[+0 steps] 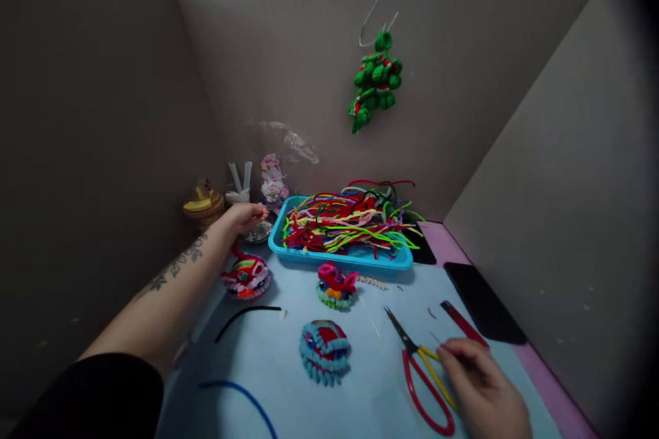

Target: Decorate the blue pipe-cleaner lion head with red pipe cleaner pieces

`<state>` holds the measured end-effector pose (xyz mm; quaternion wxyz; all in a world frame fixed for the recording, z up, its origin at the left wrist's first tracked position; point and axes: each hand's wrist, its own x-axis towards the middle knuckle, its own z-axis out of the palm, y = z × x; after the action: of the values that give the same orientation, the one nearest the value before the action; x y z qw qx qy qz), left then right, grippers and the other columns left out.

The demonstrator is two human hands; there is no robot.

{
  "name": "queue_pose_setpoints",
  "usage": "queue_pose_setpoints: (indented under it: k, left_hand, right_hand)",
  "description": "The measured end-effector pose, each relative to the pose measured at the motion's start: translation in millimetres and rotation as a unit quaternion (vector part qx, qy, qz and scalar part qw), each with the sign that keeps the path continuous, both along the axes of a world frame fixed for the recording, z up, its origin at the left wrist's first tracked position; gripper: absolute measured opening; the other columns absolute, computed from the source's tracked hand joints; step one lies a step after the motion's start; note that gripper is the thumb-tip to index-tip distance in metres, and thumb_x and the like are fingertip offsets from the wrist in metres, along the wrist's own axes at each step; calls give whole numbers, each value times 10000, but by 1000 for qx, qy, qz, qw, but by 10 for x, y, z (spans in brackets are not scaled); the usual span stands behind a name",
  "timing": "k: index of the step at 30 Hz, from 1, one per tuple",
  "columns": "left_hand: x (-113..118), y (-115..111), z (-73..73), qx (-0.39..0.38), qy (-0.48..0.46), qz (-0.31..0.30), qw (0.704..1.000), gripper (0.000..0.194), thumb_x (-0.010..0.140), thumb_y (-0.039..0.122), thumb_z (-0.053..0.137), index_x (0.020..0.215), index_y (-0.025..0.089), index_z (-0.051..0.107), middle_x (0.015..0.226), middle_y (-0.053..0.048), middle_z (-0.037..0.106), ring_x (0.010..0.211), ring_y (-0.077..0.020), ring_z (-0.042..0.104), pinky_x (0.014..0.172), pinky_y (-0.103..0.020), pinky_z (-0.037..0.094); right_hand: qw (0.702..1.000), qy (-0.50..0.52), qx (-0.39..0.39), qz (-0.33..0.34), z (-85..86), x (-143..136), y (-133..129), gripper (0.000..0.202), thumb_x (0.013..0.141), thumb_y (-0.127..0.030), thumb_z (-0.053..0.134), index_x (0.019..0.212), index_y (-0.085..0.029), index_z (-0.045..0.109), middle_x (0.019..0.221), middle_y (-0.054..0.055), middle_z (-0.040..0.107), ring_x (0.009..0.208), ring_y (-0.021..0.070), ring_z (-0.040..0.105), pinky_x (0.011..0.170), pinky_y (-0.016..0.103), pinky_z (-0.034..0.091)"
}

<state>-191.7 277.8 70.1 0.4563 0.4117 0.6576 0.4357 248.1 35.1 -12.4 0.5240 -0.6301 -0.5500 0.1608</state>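
My left hand reaches out to the back left, fingers pinched together at the edge of a round dish of small pale bits. Whatever those fingertips hold is too small to make out. At the lower right, my right hand pinches a thin pale sliver like a needle or wire, beside open scissors with one red and one yellow handle. Three fuzzy pipe-cleaner heads lie on the mat: a red-and-pink one, a small pink-topped one and a light-blue one.
A blue tray overflows with coloured pipe cleaners. Black and blue pipe cleaners lie at left. A red cutter and dark phone-like slab sit at right. A green fuzzy tree hangs on the back wall.
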Motion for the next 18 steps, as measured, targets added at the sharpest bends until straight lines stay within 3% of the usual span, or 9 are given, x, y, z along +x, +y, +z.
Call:
queue_pose_setpoints:
  k: [3,8,12,18]
  left_hand:
    - [58,234,-53,-8,16,-30,999,141,739,20,540,695,149,576,649,-34,616,674,-130,637,638,-216,559]
    - [80,447,-107,7,87,-60,994,97,753,63,537,715,139,583,632,-42,618,668,-135,636,645,-234,552]
    - [20,354,-114,32,186,-58,980,43,706,108,590,737,130,610,605,-38,610,678,-174,634,667,-275,527]
    - [-96,143,-122,73,337,-39,938,80,595,82,600,601,162,599,678,-71,651,905,-263,614,804,-301,450]
  right_hand:
    - [990,-127,24,-48,-53,76,30,249,759,-444,586,731,-201,626,800,61,654,767,225,617,713,315,482]
    - [968,-227,101,-18,-36,81,161,196,788,-388,559,737,-213,631,755,52,656,714,205,623,702,325,479]
    - [967,-234,103,-14,-14,51,227,194,793,-384,549,730,-217,627,747,47,659,713,200,628,696,321,484]
    - [976,-196,95,-15,6,49,175,199,806,-376,547,720,-211,616,763,47,648,751,197,617,718,318,488]
